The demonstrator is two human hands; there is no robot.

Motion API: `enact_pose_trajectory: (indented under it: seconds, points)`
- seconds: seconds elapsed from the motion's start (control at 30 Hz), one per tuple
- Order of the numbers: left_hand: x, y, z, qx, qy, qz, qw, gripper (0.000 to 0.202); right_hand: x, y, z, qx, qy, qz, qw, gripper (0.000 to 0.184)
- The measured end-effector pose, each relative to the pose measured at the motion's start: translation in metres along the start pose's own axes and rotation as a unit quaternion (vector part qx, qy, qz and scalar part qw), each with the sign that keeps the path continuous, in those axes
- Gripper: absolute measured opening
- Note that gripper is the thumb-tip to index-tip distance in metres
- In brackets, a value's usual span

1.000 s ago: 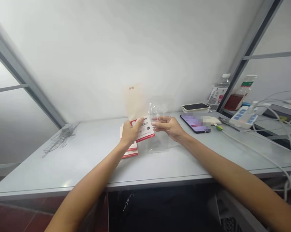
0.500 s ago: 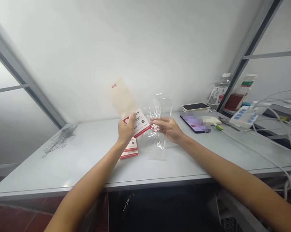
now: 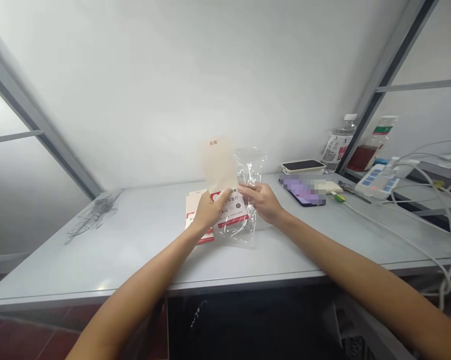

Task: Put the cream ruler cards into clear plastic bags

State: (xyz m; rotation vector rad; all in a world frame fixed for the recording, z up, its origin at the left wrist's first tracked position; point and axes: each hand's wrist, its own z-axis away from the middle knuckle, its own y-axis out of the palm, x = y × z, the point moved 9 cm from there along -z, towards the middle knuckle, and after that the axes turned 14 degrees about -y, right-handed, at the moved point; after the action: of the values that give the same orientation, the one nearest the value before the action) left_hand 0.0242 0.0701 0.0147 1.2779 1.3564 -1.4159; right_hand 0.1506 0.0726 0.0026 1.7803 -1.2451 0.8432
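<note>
My left hand (image 3: 209, 210) is closed on a tall pale card with a red and white printed lower part (image 3: 222, 180), held upright above the grey table (image 3: 135, 250). My right hand (image 3: 261, 200) pinches a clear plastic bag (image 3: 248, 200) right beside it. The card's lower end sits inside or directly against the bag; I cannot tell which. Under my left hand a small stack of the same red and white cards (image 3: 195, 215) lies flat on the table.
A phone with a lit screen (image 3: 302, 191) and a second phone (image 3: 302, 166) lie to the right. Two bottles (image 3: 338, 142) stand at the back right by a power strip (image 3: 375, 180) and white cables (image 3: 416, 240). Thin metal pieces (image 3: 94, 212) lie at the left.
The card swung from tilted left to upright and moved right and down against the plastic bag. My hands have come close together.
</note>
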Motion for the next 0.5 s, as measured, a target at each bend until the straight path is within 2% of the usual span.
enact_pose_trajectory:
  seconds: [0.17,0.37,0.5]
  points:
    - [-0.001,0.0,0.001,0.013,-0.014,-0.06,0.998,0.036,0.001,-0.009,0.0,-0.039,-0.003,0.027,0.999,0.028]
    - [0.003,0.011,0.002,0.07,-0.014,-0.12,0.99,0.038,0.001,-0.011,0.001,-0.075,-0.005,-0.006,0.997,0.028]
    - [0.011,0.016,0.001,0.106,-0.052,-0.116,0.986,0.038,-0.001,-0.011,0.002,-0.08,-0.007,-0.022,0.997,0.032]
